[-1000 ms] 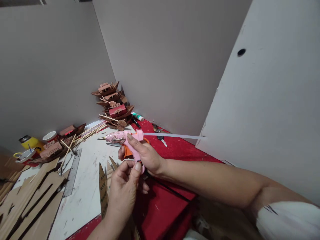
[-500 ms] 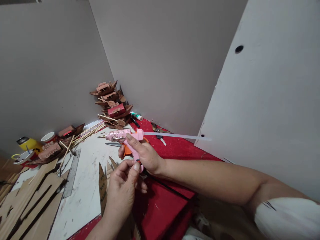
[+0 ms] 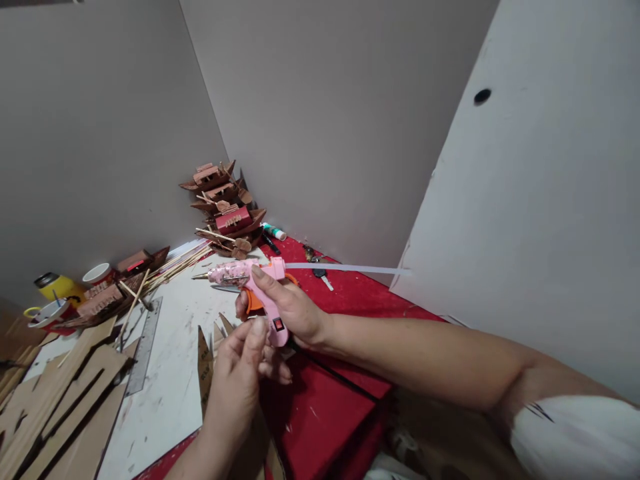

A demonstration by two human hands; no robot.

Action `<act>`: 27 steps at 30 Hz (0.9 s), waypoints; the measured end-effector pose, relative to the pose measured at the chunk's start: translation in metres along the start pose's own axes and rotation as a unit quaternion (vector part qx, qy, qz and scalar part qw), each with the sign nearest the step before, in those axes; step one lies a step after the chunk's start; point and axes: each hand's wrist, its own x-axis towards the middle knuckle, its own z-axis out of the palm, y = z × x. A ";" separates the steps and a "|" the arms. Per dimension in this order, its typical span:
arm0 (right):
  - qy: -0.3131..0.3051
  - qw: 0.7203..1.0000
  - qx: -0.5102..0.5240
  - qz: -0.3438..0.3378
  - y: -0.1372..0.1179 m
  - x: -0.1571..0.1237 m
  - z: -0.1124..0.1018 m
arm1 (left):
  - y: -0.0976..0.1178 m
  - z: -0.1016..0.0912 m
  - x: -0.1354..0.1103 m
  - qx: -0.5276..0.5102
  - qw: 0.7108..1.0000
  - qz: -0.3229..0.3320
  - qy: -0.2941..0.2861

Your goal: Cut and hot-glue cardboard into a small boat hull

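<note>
My right hand (image 3: 300, 313) is wrapped round the handle of a pink hot glue gun (image 3: 265, 287), its thumb along the side of the body. The metal nozzle points left. A long translucent glue stick (image 3: 345, 268) sticks out of the back toward the right. On the handle's lower end a red switch (image 3: 279, 325) shows. My left hand (image 3: 240, 367) is beside that end, thumb and index finger pressed together; whether anything is between them is hidden. Its other fingers reach below the handle. Behind the gun lie scissors (image 3: 227, 289), partly hidden.
Model wooden boats (image 3: 225, 213) are stacked in the corner. Thin sticks (image 3: 175, 267), a ruler (image 3: 145, 347) and cut cardboard (image 3: 75, 400) lie left. Cups and a yellow container (image 3: 60, 288) stand beyond. Keys (image 3: 323, 275) rest on the red tabletop (image 3: 320, 413).
My left thumb has moved off the glue gun's switch, slightly left, and the red switch now shows. The glue gun has shifted slightly left in my right hand.
</note>
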 end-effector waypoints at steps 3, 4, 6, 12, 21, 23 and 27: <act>-0.016 1.000 0.005 0.021 0.000 0.002 -0.003 | 0.002 -0.005 0.002 -0.026 1.000 -0.011 0.000; -0.016 1.000 0.005 0.017 0.000 0.002 -0.004 | 0.003 -0.006 0.003 -0.027 0.999 -0.016 0.008; -0.025 1.000 0.002 0.007 0.001 0.003 -0.006 | 0.003 -0.007 0.004 -0.029 0.999 -0.023 0.023; -0.018 0.999 -0.024 -0.034 0.003 0.004 -0.005 | -0.003 -0.007 0.003 0.011 1.000 -0.012 -0.008; 0.015 0.994 -0.057 -0.090 0.001 0.005 -0.007 | -0.001 -0.013 0.002 0.031 0.999 -0.004 0.031; 0.031 0.990 -0.066 -0.122 -0.001 0.006 -0.007 | 0.006 -0.018 0.003 0.048 0.997 0.006 0.052; 0.044 0.985 -0.080 -0.150 -0.004 0.008 -0.009 | 0.026 -0.044 0.010 0.082 0.990 0.063 0.093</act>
